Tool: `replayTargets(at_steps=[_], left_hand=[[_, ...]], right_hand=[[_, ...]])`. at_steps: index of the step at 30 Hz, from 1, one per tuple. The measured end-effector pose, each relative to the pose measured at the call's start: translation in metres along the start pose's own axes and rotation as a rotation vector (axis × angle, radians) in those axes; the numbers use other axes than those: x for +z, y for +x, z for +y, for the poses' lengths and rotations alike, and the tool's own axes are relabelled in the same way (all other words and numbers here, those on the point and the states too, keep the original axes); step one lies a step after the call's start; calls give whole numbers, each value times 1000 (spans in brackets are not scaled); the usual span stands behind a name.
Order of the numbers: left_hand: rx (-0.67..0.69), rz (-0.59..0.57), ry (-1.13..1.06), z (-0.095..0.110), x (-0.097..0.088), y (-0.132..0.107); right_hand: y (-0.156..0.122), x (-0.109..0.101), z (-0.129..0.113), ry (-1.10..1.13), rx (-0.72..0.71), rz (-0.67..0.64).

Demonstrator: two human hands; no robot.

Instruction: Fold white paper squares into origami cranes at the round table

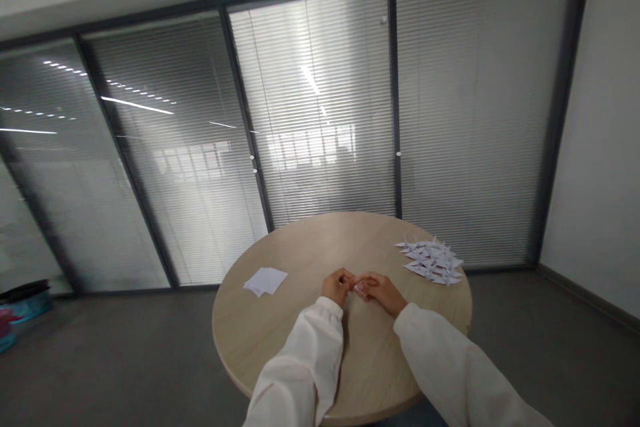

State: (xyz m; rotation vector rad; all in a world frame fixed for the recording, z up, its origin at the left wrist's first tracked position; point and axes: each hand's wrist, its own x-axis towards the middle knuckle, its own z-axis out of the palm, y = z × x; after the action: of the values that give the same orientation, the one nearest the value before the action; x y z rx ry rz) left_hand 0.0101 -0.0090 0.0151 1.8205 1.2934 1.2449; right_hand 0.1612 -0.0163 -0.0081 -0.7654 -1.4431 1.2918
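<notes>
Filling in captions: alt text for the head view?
A person's left hand and right hand meet over a round table, a small pale piece showing at the right fingertips. White sheets lie to the left, a heap of pointed folded-paper shapes to the right. Slatted blinds line the background.

Long off-white sleeves, gathered cuffs

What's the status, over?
Right hand pinching small white piece, mostly hidden; left hand close beside. White sheets left, folded-paper pile right, neither in the way.
</notes>
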Motion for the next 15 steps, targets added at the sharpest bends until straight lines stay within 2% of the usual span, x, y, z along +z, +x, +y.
replayTargets(at_steps=[4, 8, 11, 15], left_hand=[[84, 1, 77, -1, 0, 0], [121, 12, 94, -1, 2, 0], [85, -2, 10, -2, 4, 0], [-35, -50, -188, -4, 7, 2]], right_hand=[[-2, 2, -3, -59, 41, -51], [-3, 2, -4, -84, 29, -33], [-2, 1, -3, -96, -3, -13], [-3, 1, -2, -123, -25, -22]])
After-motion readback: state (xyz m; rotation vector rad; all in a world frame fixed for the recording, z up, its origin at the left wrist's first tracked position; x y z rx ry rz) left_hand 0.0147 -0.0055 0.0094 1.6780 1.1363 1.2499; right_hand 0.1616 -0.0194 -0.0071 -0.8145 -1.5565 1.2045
